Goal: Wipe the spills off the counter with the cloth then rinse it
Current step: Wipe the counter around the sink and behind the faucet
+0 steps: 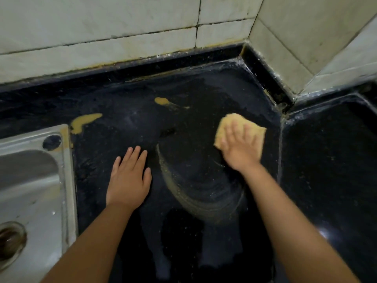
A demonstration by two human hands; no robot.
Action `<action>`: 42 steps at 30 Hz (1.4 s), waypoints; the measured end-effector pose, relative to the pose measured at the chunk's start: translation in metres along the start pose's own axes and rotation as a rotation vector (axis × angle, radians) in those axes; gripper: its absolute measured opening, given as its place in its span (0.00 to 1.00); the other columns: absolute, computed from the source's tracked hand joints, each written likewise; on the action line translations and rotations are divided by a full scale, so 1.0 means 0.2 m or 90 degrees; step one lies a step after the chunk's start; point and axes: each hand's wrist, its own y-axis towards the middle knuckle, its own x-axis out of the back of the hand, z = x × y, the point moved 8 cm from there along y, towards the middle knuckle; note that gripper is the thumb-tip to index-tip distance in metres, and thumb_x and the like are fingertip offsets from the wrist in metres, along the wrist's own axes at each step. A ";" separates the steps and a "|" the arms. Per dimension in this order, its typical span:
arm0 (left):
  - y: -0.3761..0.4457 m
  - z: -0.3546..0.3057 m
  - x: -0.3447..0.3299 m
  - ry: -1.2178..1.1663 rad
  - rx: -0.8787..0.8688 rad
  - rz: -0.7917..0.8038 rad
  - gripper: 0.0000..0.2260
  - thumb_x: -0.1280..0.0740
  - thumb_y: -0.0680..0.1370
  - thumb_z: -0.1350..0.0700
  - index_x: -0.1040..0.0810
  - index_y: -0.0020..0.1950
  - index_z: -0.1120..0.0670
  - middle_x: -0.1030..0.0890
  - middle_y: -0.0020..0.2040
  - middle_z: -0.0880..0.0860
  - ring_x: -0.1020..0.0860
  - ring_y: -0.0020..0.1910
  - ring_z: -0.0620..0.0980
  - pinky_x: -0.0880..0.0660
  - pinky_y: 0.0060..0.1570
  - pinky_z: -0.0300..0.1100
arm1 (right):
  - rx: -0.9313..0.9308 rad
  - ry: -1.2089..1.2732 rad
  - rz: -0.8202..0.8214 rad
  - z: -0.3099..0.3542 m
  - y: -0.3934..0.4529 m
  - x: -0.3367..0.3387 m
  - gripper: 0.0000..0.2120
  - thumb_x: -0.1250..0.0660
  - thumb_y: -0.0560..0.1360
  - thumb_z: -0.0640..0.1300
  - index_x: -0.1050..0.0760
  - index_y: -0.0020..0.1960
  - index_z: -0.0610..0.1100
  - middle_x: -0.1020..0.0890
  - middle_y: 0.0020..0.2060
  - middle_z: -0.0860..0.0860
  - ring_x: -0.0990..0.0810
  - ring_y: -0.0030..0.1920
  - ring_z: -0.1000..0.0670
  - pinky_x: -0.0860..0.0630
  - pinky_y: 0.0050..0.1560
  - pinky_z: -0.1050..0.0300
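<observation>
My right hand (239, 149) presses flat on a yellow cloth (234, 121) on the black counter (126, 127), right of centre; the hand is blurred. My left hand (129, 176) rests flat on the counter with fingers spread and holds nothing. Two yellow-brown spills lie further back: one (161, 101) at centre with a thin streak to the right, one (83, 121) near the sink's corner. Pale curved smear marks (183, 193) arc across the counter between my two hands.
A steel sink (30, 180) with a drain (10, 240) sits at the left. Tiled walls (102, 27) close the back and the right corner. A raised black rim (263, 74) edges the counter, and a second counter section (326, 160) lies to the right.
</observation>
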 end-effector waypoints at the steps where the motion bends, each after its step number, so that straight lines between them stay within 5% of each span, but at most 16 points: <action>1: 0.00 0.00 0.00 0.002 0.002 0.003 0.22 0.49 0.81 0.52 0.46 0.75 0.54 0.48 0.76 0.51 0.53 0.75 0.47 0.59 0.72 0.43 | 0.058 -0.019 -0.039 0.13 -0.03 -0.03 0.24 0.55 0.81 0.51 0.55 0.76 0.49 0.54 0.76 0.51 0.55 0.75 0.42 0.59 0.71 0.40; 3: -0.01 0.00 0.00 0.002 0.005 -0.004 0.22 0.49 0.81 0.52 0.46 0.75 0.54 0.48 0.76 0.50 0.53 0.75 0.47 0.59 0.72 0.43 | 0.198 -0.087 -0.166 0.33 -0.19 -0.09 0.24 0.51 0.76 0.51 0.35 0.70 0.47 0.32 0.70 0.49 0.35 0.69 0.39 0.46 0.66 0.43; 5: -0.01 0.00 0.02 0.003 0.005 -0.004 0.22 0.49 0.81 0.52 0.46 0.75 0.55 0.48 0.76 0.51 0.53 0.75 0.47 0.59 0.72 0.43 | 0.313 -0.113 -0.124 0.36 -0.46 -0.21 0.22 0.50 0.75 0.53 0.31 0.66 0.50 0.25 0.65 0.51 0.31 0.66 0.41 0.43 0.63 0.43; 10: -0.01 -0.01 0.02 0.013 0.003 0.011 0.22 0.50 0.81 0.52 0.47 0.75 0.55 0.49 0.76 0.51 0.54 0.75 0.47 0.59 0.73 0.43 | 0.413 -0.198 -0.062 -0.08 -0.80 -0.29 0.21 0.51 0.76 0.57 0.36 0.66 0.52 0.34 0.67 0.54 0.53 0.75 0.48 0.51 0.68 0.46; 14: -0.02 -0.01 0.01 0.012 0.003 0.012 0.22 0.50 0.81 0.52 0.46 0.75 0.55 0.48 0.76 0.52 0.53 0.75 0.48 0.58 0.73 0.44 | 0.193 -0.168 -0.066 -0.33 -0.39 -0.03 0.31 0.68 0.78 0.59 0.41 0.72 0.47 0.39 0.72 0.51 0.39 0.72 0.42 0.44 0.69 0.41; 17: -0.02 -0.01 0.01 0.011 0.003 0.007 0.22 0.49 0.81 0.53 0.46 0.75 0.56 0.47 0.76 0.52 0.52 0.75 0.48 0.58 0.73 0.45 | 0.027 -0.039 -0.002 -0.23 -0.14 0.01 0.26 0.60 0.80 0.56 0.60 0.75 0.51 0.60 0.75 0.54 0.60 0.75 0.45 0.60 0.72 0.42; 19: -0.02 -0.01 0.01 0.001 0.006 0.006 0.22 0.49 0.81 0.53 0.45 0.75 0.56 0.47 0.76 0.52 0.52 0.75 0.48 0.58 0.73 0.45 | 0.087 -0.025 -0.042 0.00 -0.16 -0.03 0.25 0.56 0.81 0.52 0.56 0.76 0.49 0.55 0.76 0.51 0.56 0.75 0.42 0.56 0.72 0.40; 22: -0.02 -0.01 0.01 0.008 0.004 0.007 0.22 0.49 0.81 0.53 0.46 0.75 0.55 0.48 0.76 0.52 0.53 0.75 0.48 0.58 0.73 0.45 | 0.301 -0.101 -0.112 0.20 -0.51 -0.19 0.22 0.53 0.78 0.52 0.35 0.68 0.49 0.30 0.68 0.51 0.31 0.67 0.40 0.39 0.65 0.40; 27: -0.02 -0.01 0.01 0.003 -0.001 0.008 0.22 0.49 0.81 0.53 0.45 0.74 0.56 0.47 0.76 0.53 0.52 0.75 0.49 0.57 0.73 0.46 | 0.398 -0.179 -0.006 -0.19 -0.91 -0.31 0.24 0.62 0.79 0.58 0.43 0.72 0.55 0.37 0.70 0.54 0.53 0.75 0.49 0.51 0.69 0.48; 29: -0.01 0.00 0.00 0.008 -0.002 0.007 0.22 0.49 0.81 0.53 0.45 0.74 0.56 0.47 0.76 0.53 0.52 0.75 0.49 0.57 0.73 0.46 | 0.290 -0.209 0.009 -0.32 -0.77 -0.22 0.29 0.67 0.77 0.61 0.45 0.73 0.54 0.38 0.72 0.52 0.61 0.75 0.52 0.55 0.70 0.51; 31: -0.01 0.00 0.00 0.004 -0.005 0.000 0.22 0.48 0.81 0.54 0.44 0.74 0.57 0.46 0.76 0.54 0.51 0.75 0.50 0.57 0.73 0.46 | 0.176 -0.142 -0.019 -0.34 -0.56 -0.13 0.36 0.74 0.72 0.66 0.55 0.75 0.54 0.52 0.76 0.53 0.64 0.74 0.51 0.60 0.71 0.52; 34: -0.02 -0.01 0.01 0.004 -0.003 -0.003 0.22 0.48 0.81 0.54 0.44 0.74 0.56 0.46 0.76 0.53 0.51 0.75 0.50 0.57 0.73 0.46 | 0.053 -0.045 0.026 -0.14 -0.31 -0.09 0.27 0.62 0.79 0.58 0.64 0.75 0.53 0.63 0.74 0.55 0.65 0.74 0.46 0.65 0.71 0.44; 36: -0.02 -0.01 0.01 0.008 -0.001 0.000 0.22 0.49 0.81 0.53 0.45 0.75 0.56 0.47 0.76 0.52 0.52 0.75 0.49 0.57 0.73 0.45 | 0.111 -0.033 -0.037 0.10 -0.28 -0.10 0.25 0.56 0.80 0.54 0.57 0.76 0.50 0.57 0.76 0.53 0.59 0.75 0.44 0.60 0.72 0.41; 39: -0.02 -0.01 0.02 0.009 0.000 0.000 0.22 0.49 0.81 0.53 0.46 0.75 0.56 0.47 0.76 0.52 0.53 0.75 0.48 0.58 0.73 0.45 | 0.276 -0.087 -0.107 0.30 -0.52 -0.21 0.23 0.54 0.78 0.53 0.33 0.68 0.50 0.31 0.69 0.51 0.37 0.69 0.42 0.42 0.68 0.42; 42: -0.02 -0.01 0.02 0.017 0.005 0.010 0.22 0.50 0.81 0.52 0.47 0.75 0.55 0.48 0.76 0.51 0.54 0.75 0.47 0.58 0.73 0.44 | 0.370 -0.109 0.006 0.13 -0.82 -0.35 0.24 0.61 0.79 0.57 0.36 0.68 0.52 0.33 0.69 0.54 0.42 0.72 0.46 0.45 0.67 0.45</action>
